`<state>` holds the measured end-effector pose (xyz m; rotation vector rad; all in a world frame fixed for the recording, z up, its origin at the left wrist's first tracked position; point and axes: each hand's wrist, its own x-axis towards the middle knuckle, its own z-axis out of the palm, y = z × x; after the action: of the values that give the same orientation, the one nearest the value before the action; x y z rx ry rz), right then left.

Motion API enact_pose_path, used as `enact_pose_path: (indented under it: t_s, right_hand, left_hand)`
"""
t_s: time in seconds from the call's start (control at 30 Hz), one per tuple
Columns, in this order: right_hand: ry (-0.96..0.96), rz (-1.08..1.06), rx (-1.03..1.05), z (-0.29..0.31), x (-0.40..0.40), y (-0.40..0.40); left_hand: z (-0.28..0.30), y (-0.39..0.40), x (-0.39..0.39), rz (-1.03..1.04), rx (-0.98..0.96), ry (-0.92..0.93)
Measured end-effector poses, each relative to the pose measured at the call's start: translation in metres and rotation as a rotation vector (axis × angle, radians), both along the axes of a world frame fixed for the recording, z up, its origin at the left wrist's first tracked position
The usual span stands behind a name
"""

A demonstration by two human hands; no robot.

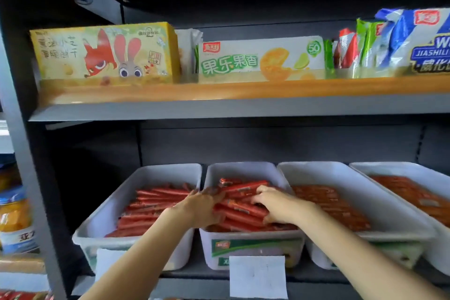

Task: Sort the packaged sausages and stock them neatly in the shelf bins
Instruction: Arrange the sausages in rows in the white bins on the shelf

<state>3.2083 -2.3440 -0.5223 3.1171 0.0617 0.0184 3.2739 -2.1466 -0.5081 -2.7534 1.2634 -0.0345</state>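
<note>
Several white bins stand side by side on the lower shelf, each filled with red packaged sausages. The second bin (250,246) holds a heap of red sausage sticks (243,212). My left hand (199,209) grips the left end of a bundle of these sticks, fingers curled over them at the bin's left wall. My right hand (272,204) grips the right side of the same bundle, fingers curled down into the pile. The leftmost bin (97,226) holds sausages (151,204) lying in rows. Two more bins (394,224) to the right hold flatter orange-red packs.
The upper shelf (243,90) carries a yellow biscuit box (104,53), a green-and-white snack box (260,58) and blue-white bags (418,39). White price tags (258,275) hang on the lower shelf's front edge. A grey upright post (22,129) bounds the left; jars stand beyond it.
</note>
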Motion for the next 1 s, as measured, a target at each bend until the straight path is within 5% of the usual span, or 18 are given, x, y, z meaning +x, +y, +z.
enact_pose_path:
  t_s: [0.17,0.23,0.47,0.6,0.87,1.0]
  right_hand:
    - [-0.116,-0.188,0.110,-0.004,0.014,-0.005]
    - [-0.201,-0.192,-0.047,-0.006,0.020,-0.007]
    - [-0.056,-0.327,0.262,0.027,-0.012,0.010]
    - [0.051,-0.302,0.274,0.047,-0.045,0.006]
    - [0.429,-0.178,0.033,0.039,-0.035,-0.005]
    - [0.383,-0.118,-0.060,0.024,-0.027,-0.010]
  left_hand:
    - [-0.009,-0.013,0.023,-0.058,0.045,-0.036]
    - [-0.014,-0.016,0.025,-0.009,0.071,-0.053]
    - [-0.016,-0.016,0.027,-0.079,0.061,-0.069]
    - [-0.012,-0.015,0.022,-0.123,0.108,-0.063]
    - [-0.010,-0.013,0.018,-0.142,0.107,-0.041]
    - [-0.009,-0.010,0.015,-0.135,0.131,-0.045]
